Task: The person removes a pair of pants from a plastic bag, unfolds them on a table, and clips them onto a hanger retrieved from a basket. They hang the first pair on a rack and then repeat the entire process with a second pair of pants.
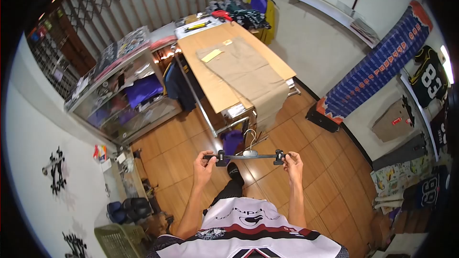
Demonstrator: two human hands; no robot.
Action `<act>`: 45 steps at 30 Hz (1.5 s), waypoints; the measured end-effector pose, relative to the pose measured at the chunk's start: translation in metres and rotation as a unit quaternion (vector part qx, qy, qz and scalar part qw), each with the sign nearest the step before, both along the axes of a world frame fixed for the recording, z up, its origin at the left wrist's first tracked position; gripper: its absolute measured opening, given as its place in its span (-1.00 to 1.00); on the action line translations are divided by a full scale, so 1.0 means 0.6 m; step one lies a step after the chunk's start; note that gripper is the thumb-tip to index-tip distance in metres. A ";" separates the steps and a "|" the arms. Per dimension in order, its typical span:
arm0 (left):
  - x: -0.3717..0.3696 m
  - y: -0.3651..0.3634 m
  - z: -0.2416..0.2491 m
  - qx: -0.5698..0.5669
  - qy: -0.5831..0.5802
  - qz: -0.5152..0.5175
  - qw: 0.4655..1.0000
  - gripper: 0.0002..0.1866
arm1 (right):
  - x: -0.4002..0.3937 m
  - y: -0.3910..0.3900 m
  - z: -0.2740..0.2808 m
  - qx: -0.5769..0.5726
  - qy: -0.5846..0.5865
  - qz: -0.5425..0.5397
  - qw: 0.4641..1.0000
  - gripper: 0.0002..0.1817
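Note:
A trouser hanger (258, 155) with a metal hook and two black clips is held level in front of my body. At its left end, my left hand (204, 166) pinches the bar beside one clip. My right hand (293, 164) grips the opposite end, next to the other clip. Nothing hangs from the clips. Beyond the hanger, beige trousers (244, 64) lie spread on the wooden table (196, 69), their legs draping over the near edge. Yellow paper tags (212, 56) rest on the trousers.
A glass display case (129, 110) stands left of the table, with folded clothes inside. Dark clothes (239, 14) are heaped at the table's far end. At right leans a tall blue-and-orange column (377, 62). A green basket (119, 239) sits at lower left.

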State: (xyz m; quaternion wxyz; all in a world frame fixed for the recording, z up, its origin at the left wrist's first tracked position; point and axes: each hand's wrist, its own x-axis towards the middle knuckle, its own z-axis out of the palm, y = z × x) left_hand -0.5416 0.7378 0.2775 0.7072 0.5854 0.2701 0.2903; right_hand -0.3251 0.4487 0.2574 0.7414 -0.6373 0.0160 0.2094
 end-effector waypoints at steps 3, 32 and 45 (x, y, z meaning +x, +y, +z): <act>0.087 0.030 0.001 -0.011 -0.003 -0.014 1.000 -0.76 | 0.066 0.018 0.003 -0.008 -0.012 -0.026 1.000 -0.73; 0.650 0.371 0.017 0.057 0.016 0.339 0.939 -0.51 | 0.764 0.616 0.031 0.011 -0.183 0.099 0.978 -0.67; 0.811 0.655 -0.047 0.274 0.365 0.390 0.800 -0.10 | 1.029 0.975 -0.023 -0.112 -0.333 0.178 0.919 -0.78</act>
